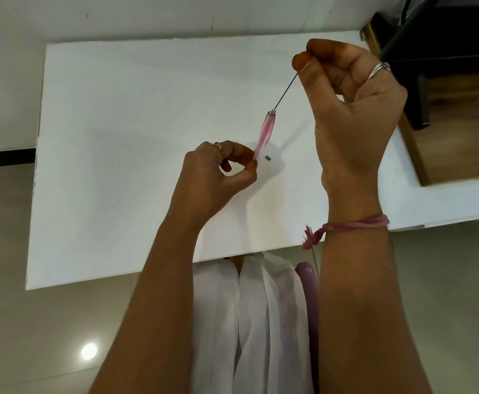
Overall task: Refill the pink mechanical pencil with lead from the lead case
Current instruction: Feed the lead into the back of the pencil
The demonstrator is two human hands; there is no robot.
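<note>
Two bare hands worked above a flat white tabletop (pixel 119 137), each pinching one piece. The left hand (pixel 212 177) was closed narrowly, thumb and forefinger gripping the lower end of the translucent pink plastic mechanical pencil (pixel 264 134), with a gold ring (pixel 219 147) on one finger. The pencil was slim and see-through pink, tilted with its upper end leaning away and to the right, and that end finished in a small pale opening. Its tip was hidden inside the left fingers. The pencil was held up off the table, roughly at the table's middle.

The right hand (pixel 352 109) was raised higher and to the right, its fingertips (pixel 303 62) pressed tightly together on the top of a thin straight black stick of lead (pixel 286 91). The lead slanted down and to the left, and its lower end met the pencil's open top; whether it had entered the barrel could not be told. A silver ring (pixel 379 69) sat on a right finger, and a frayed pink thread band (pixel 355 224) circled the right wrist.

A tiny dark grey cylindrical piece (pixel 267 158) lay on the table just beside the pencil's lower part. A brown wooden surface (pixel 446 123) with dark objects stood at the far right. White fabric (pixel 249 322) hung below the table's near edge, over a glossy tiled floor (pixel 47 336). Nothing lay between the lead and the pencil's opening.
</note>
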